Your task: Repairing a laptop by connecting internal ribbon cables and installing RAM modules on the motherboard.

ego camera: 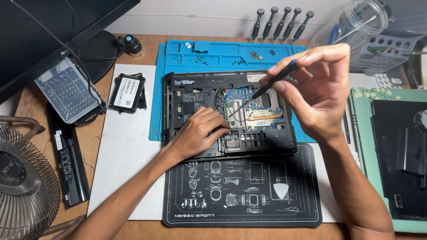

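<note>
In the middle of the frame an opened black laptop base with its bottom cover off (191, 95) lies on the wooden bench (147, 49), resting partly on a blue silicone work mat (213, 55) and partly on a black rectangular mat printed with white line drawings (242, 186). The left hand (198, 131) lies palm down on the lower left part of the laptop base, its fingers (218, 126) loosely curled and pressing on the chassis beside the memory slot, holding nothing. The right hand (318, 91), raised at the centre right of the frame, pinches a slim dark precision screwdriver (267, 86) between thumb and forefinger; the tool slants down to the left and its tip sits at the green memory module (234, 111) next to the copper heat pipe (267, 116) on the exposed blue circuit board (235, 94). Small loose screws (198, 58) are scattered on the blue mat above the laptop. At the top centre a row of five black-handled screwdrivers (282, 22) leans against the wall, with a clear plastic jar (353, 22) to their right. On the left of the frame lie a black flat drive with a white label (127, 92), a clear plastic box of bits (66, 91), a long black laptop battery (71, 164) and, at the lower left edge, a wire fan guard (24, 186). A black panel on a green mat (398, 155) fills the right edge.
</note>
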